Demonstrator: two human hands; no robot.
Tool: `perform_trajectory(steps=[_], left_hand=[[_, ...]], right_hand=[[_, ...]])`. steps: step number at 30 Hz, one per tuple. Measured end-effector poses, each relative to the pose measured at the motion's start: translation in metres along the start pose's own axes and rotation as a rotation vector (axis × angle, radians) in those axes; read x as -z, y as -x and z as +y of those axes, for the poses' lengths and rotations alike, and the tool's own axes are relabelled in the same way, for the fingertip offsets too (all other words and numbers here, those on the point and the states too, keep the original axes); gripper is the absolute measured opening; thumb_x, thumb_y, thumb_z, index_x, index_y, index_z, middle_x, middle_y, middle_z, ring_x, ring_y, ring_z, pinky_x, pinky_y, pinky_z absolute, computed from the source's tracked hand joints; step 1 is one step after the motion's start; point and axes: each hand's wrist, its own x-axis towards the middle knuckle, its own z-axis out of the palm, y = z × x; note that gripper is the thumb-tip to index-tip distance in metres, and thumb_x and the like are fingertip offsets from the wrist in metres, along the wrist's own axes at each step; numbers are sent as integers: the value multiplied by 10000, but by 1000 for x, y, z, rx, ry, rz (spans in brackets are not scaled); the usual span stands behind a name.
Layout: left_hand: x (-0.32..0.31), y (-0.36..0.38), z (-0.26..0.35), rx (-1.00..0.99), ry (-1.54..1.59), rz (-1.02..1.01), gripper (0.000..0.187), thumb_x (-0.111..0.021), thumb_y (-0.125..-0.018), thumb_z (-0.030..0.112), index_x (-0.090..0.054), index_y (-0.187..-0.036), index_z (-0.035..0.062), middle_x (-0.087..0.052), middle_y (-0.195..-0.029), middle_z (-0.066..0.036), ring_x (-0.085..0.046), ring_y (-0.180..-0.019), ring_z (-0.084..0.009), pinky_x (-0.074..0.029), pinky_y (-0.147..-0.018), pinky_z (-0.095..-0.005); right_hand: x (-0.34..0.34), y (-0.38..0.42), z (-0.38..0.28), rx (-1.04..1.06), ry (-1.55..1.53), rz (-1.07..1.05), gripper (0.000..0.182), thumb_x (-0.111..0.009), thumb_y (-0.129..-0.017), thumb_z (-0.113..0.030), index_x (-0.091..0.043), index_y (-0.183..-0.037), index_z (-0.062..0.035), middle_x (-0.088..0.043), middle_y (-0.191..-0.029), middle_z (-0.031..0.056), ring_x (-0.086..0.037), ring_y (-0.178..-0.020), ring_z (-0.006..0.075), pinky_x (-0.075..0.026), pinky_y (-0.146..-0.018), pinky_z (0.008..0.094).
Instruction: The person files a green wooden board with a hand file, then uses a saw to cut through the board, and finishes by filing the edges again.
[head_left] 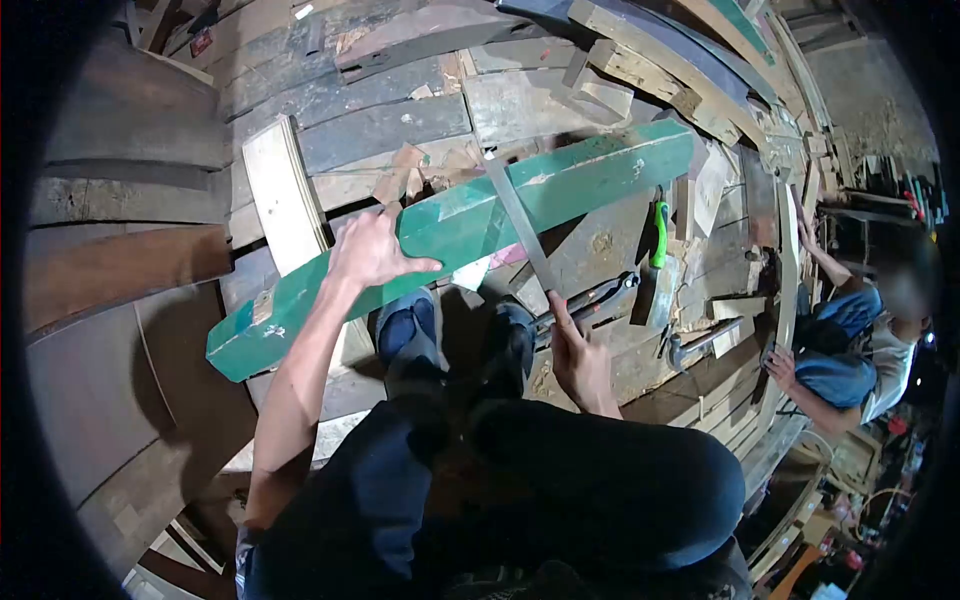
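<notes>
1. Knees (560,470) fill the foreground, below the green plank (450,240).
2. Left hand (372,250) presses flat on the plank, fingers spread.
3. Right hand (580,360) grips a saw (520,215) crossing the plank.
4. Hammer (655,260) lies just right of it.

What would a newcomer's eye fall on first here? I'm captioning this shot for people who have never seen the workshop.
The long green plank lying slantwise across the middle, pinned by the left hand. Next, the metal square laid across it, its lower end in the right hand. At the right edge, another person sits among scrap wood.
</notes>
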Motion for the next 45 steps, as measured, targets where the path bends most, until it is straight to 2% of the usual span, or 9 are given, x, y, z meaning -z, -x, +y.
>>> perform_trajectory(steps=[5, 9, 19, 24, 26, 30, 33, 37, 45], left_hand=[[-3, 18, 18, 48, -64, 44, 1036, -890, -622, 687, -622, -1297, -51, -749, -998, -245, -754, -935, -403, -593, -869, -526], [-6, 20, 15, -11, -54, 111, 1071, -885, -612, 708, -613, -1316, -52, -751, -941, -239, -756, -920, -406, -596, -866, -521], [-4, 13, 9, 2, -18, 90, 1039, -898, -601, 700, -641, -1272, -51, -741, -1021, -241, -735, -997, -422, -588, -896, -514], [-9, 8, 2, -70, -93, 142, 1034, -888, -610, 704, -636, -1274, -48, -739, -1029, -251, -743, -956, -418, -592, -865, -517], [-7, 16, 11, -41, -75, 144, 996, -883, -628, 691, -633, -1257, -39, -750, -918, -229, -752, -893, -411, -592, -821, -532], [-12, 24, 17, 3, -70, 132, 988, -890, -634, 674, -629, -1267, -38, -747, -872, -235, -758, -851, -402, -598, -791, -511], [-10, 21, 14, -5, -65, 119, 995, -896, -625, 672, -631, -1265, -42, -745, -867, -238, -759, -846, -401, -600, -797, -506], [-8, 14, 6, -48, -67, 160, 1005, -902, -611, 669, -630, -1256, -52, -746, -878, -243, -759, -831, -405, -602, -805, -505], [-7, 27, 23, -15, -100, 153, 930, -916, -650, 593, -603, -1243, -51, -737, -869, -243, -751, -806, -414, -595, -757, -505]], right_hand=[[7, -35, -14, 11, 69, -1, 607, -661, -968, -46, -537, -1540, -208, -606, -749, 208, -649, -652, 420, -512, -594, 505], [-2, -84, -20, 84, 104, 13, 631, -636, -989, -159, -467, -1580, -308, -631, -722, 220, -655, -567, 424, -512, -524, 537], [8, 3, -10, -37, 60, -2, 632, -654, -961, -34, -533, -1549, -231, -617, -757, 177, -650, -641, 376, -534, -615, 476], [-3, -13, -7, 12, 33, 29, 664, -671, -956, -110, -489, -1578, -256, -633, -745, 187, -665, -597, 379, -537, -549, 487], [-1, -46, -12, 63, 78, 55, 672, -667, -955, -109, -481, -1582, -263, -637, -732, 195, -675, -596, 389, -534, -542, 490], [4, -93, -21, 74, 66, -7, 622, -649, -972, -150, -498, -1558, -293, -650, -762, 211, -680, -614, 413, -527, -560, 527], [8, -73, -16, 29, 101, -22, 636, -648, -978, -160, -477, -1575, -297, -656, -792, 218, -686, -645, 415, -522, -570, 534], [-1, -10, 1, 5, 14, 29, 644, -642, -983, -120, -471, -1591, -247, -632, -793, 162, -671, -653, 383, -552, -587, 478], [-8, -67, -16, -24, 7, 16, 638, -642, -986, -160, -470, -1586, -292, -633, -741, 206, -655, -602, 419, -536, -586, 510]])
